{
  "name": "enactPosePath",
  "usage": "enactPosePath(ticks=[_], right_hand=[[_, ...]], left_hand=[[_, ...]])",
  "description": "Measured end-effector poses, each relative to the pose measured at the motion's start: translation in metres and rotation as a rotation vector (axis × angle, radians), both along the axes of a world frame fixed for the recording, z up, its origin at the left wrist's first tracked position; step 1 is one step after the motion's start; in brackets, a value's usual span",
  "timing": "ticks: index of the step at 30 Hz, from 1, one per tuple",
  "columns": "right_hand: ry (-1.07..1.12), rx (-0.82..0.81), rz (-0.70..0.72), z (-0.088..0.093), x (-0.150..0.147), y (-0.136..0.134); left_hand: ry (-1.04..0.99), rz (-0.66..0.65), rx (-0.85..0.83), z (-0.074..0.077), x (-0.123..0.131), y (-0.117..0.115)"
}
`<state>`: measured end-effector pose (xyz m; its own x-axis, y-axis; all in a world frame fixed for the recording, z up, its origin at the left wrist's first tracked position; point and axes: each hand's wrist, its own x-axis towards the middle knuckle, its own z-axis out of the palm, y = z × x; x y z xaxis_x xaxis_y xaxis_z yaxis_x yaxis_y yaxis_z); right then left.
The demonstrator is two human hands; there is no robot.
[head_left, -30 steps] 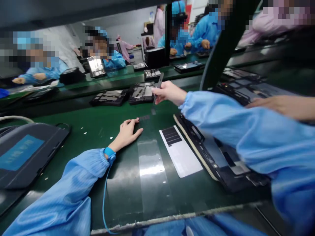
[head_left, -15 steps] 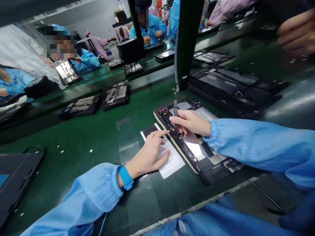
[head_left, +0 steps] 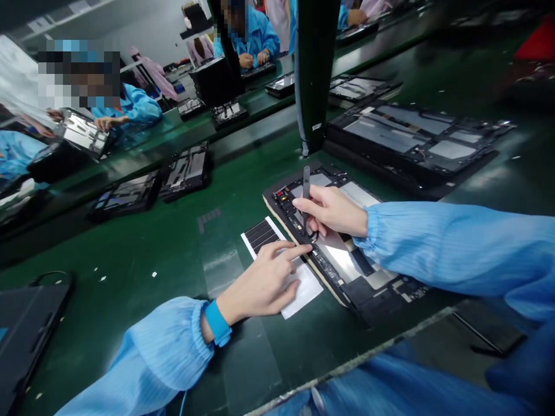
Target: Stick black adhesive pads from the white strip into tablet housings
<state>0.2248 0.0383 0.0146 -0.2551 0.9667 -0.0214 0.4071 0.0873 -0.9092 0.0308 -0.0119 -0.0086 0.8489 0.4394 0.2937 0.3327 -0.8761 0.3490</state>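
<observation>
Green worktop (head_left: 171,240) faces co-workers (head_left: 139,105), the right hand (head_left: 332,211) pinching what seem tweezers (head_left: 306,178), the left hand (head_left: 262,282) loosely spread.

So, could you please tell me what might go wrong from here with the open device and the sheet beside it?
The slim tool in the right hand could nick the open device, as its lower end sits close to exposed parts. The left hand lies partly over the white sheet, so a slip might drag it askew.

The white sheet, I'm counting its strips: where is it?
Centre of the head view: the white sheet lies left of the open device, partly hidden by the left hand.
</observation>
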Motion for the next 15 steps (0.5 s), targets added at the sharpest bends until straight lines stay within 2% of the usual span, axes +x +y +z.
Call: enactPosePath(ticks=[5,13,15], right_hand=[[-0.012,-0.01,-0.008,0.001,0.0,0.0],[-0.021,0.023,-0.033,0.002,0.0,-0.002],[0.019,0.015,-0.045,0.0,0.001,-0.001]], left_hand=[[0.05,-0.005,0.0,0.003,0.001,-0.002],[0.149,0.168,0.126,0.002,0.013,-0.011],[0.176,0.161,0.157,0.001,0.016,-0.012]])
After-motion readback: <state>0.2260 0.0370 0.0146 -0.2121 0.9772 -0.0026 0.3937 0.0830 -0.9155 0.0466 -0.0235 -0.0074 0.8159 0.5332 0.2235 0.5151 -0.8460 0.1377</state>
